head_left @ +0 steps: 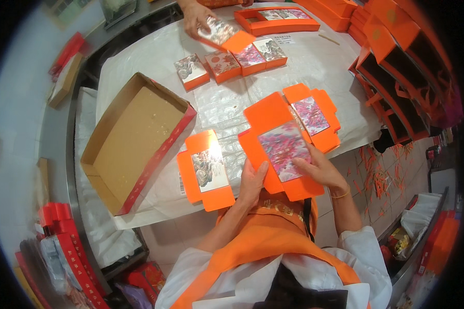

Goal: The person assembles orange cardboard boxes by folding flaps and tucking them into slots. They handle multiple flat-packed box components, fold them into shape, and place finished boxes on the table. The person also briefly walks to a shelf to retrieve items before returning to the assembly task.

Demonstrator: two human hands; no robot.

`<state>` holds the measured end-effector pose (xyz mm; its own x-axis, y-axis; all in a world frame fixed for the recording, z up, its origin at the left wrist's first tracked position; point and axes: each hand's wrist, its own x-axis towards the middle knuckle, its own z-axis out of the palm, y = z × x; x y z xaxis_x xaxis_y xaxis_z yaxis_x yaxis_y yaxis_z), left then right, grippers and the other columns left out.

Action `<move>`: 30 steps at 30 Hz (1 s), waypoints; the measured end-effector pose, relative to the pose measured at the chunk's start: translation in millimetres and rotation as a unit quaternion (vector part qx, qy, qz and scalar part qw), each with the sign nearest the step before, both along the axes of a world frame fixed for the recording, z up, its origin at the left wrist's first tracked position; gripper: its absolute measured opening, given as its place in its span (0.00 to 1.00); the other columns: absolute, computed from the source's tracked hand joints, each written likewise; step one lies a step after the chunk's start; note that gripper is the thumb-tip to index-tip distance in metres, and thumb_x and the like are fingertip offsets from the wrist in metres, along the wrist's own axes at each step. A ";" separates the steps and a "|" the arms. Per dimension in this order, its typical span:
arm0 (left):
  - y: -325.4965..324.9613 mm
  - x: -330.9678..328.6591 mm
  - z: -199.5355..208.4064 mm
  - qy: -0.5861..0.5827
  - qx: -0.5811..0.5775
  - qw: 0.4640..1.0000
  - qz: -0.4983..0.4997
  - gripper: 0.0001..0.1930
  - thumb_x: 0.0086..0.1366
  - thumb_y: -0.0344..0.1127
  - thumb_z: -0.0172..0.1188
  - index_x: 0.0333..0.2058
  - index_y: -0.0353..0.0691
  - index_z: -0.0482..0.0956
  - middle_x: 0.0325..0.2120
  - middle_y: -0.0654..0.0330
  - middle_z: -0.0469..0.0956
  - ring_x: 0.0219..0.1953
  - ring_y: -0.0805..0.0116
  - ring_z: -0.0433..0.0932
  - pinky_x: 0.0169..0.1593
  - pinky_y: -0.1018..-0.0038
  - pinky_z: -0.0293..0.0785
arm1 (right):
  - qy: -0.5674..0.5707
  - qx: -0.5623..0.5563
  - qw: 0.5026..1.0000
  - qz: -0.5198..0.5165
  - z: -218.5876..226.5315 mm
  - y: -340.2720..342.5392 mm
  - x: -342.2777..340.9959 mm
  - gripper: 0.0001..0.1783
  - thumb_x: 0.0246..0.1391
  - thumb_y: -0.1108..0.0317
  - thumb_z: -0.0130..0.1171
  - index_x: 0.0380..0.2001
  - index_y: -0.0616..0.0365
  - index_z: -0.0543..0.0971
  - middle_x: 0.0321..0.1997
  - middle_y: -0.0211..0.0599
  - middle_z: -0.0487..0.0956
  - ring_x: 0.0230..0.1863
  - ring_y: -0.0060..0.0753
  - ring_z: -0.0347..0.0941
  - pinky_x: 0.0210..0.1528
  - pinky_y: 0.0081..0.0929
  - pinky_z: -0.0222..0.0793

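the left hand (pixel 253 180) is gripping the lower left edge of a flat orange carton (pixel 281 147), the right hand (pixel 320 167) clasping its right edge, over the near edge of a white-covered table (pixel 219 113). leftward, a white-panelled carton (pixel 209 169) is lying near an open cardboard box (pixel 134 136); beyond, a co-worker's hand (pixel 197 19) is holding a printed carton (pixel 220 32).

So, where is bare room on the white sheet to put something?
Between the open brown cardboard box, the small orange printed boxes and the held flat pink-printed orange carton, the white sheet is bare. Crowded: near edge, by the flat orange white-panelled carton.
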<state>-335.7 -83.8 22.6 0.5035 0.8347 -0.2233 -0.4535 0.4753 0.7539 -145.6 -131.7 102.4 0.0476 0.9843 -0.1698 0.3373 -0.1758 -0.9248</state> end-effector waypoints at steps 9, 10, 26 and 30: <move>-21.5 17.4 -3.6 0.160 0.199 0.960 -0.112 0.19 0.69 0.40 0.46 0.51 0.31 0.63 0.40 0.57 0.71 0.43 0.72 0.68 0.49 0.73 0.65 | 0.378 0.014 0.893 -0.242 -49.2 -55.2 -1.0 0.26 0.55 0.71 0.55 0.56 0.64 0.62 0.51 0.37 0.70 0.49 0.26 0.69 0.51 0.27 0.67; -19.5 18.1 -2.4 0.144 0.208 0.958 -0.135 0.19 0.68 0.39 0.47 0.52 0.32 0.63 0.41 0.59 0.71 0.44 0.73 0.67 0.49 0.75 0.65 | 0.377 -0.028 0.882 -0.281 -52.0 -59.7 1.8 0.24 0.56 0.72 0.53 0.55 0.64 0.63 0.51 0.37 0.72 0.48 0.27 0.71 0.51 0.27 0.69; -13.6 34.4 21.7 0.088 0.043 0.968 -0.233 0.18 0.68 0.38 0.49 0.53 0.36 0.67 0.39 0.65 0.73 0.38 0.82 0.70 0.41 0.84 0.68 | 0.601 0.162 0.702 -0.346 -69.0 -72.0 49.1 0.19 0.61 0.70 0.48 0.54 0.62 0.65 0.55 0.42 0.70 0.54 0.38 0.68 0.58 0.41 0.65; -31.4 38.6 -0.4 0.029 0.051 0.985 -0.164 0.18 0.69 0.37 0.47 0.54 0.35 0.65 0.42 0.66 0.73 0.41 0.82 0.70 0.45 0.82 0.68 | 0.608 0.168 0.692 -0.351 -73.7 -70.3 40.2 0.19 0.61 0.70 0.47 0.54 0.63 0.64 0.56 0.42 0.70 0.56 0.40 0.67 0.60 0.44 0.62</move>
